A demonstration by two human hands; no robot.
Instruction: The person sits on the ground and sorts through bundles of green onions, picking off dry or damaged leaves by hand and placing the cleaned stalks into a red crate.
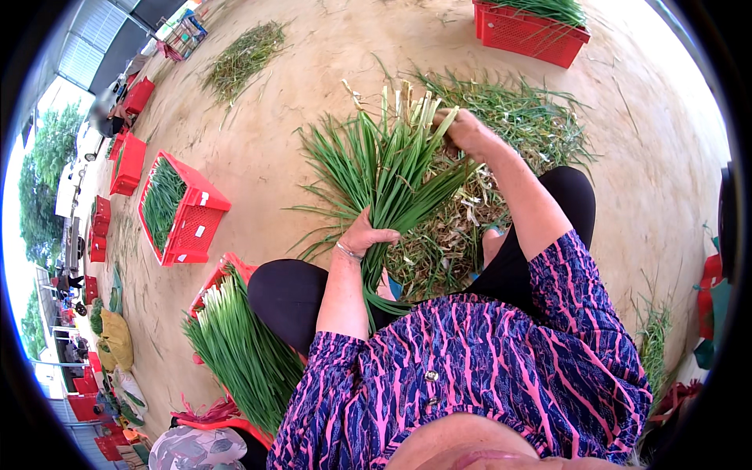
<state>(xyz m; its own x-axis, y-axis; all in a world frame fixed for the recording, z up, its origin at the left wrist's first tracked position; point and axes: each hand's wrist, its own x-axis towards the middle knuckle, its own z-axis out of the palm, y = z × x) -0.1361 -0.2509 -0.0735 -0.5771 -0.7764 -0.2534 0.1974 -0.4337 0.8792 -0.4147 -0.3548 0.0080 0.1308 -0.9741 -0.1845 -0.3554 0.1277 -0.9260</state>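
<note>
My left hand is wrapped round the middle of a large bunch of garlic chives. The pale root ends point away from me, and long green leaves fan out and droop past my wrist. At the far right side of the bunch, my right hand pinches at a few stalks near the pale ends; its fingertips are partly hidden. Below the bunch, between my knees, lies a heap of dry trimmings. Loose green leaves spread beyond my right hand.
By my left knee, a red crate holds neatly laid chives. Another red crate of greens stands farther left, and one more red crate is at the far right. Scattered leaves lie on the sandy floor.
</note>
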